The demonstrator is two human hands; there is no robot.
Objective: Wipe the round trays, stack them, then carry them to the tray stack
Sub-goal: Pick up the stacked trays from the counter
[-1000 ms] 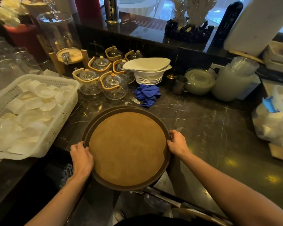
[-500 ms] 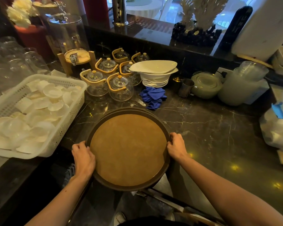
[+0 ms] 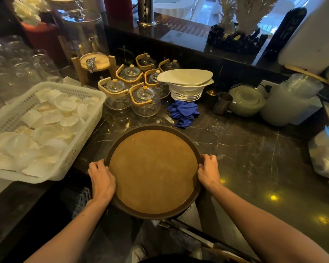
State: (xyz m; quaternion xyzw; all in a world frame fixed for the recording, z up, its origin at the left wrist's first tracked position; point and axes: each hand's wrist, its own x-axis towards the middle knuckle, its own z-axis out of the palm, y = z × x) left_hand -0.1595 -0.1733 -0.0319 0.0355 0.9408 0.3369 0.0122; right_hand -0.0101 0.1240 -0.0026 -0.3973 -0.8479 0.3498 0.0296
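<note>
A round tray (image 3: 153, 171) with a dark rim and a brown non-slip face lies at the front edge of the dark marble counter, its near part hanging over the edge. A second dark rim peeks out along its far side, so it looks stacked on another tray. My left hand (image 3: 101, 177) grips the left rim and my right hand (image 3: 208, 170) grips the right rim. A crumpled blue cloth (image 3: 183, 112) lies on the counter just beyond the tray.
A white plastic basket (image 3: 95, 109) of small white dishes stands at the left. Several glass teapots (image 3: 144, 101) with wooden handles, stacked white bowls (image 3: 186, 86), a metal cup (image 3: 221, 102) and a glass drink dispenser (image 3: 84, 35) crowd the back. Plastic-wrapped items (image 3: 325, 154) sit at the right.
The tray stack has slid slightly away from the counter edge toward me, with both hands holding the rim throughout. The view has shifted a little.
</note>
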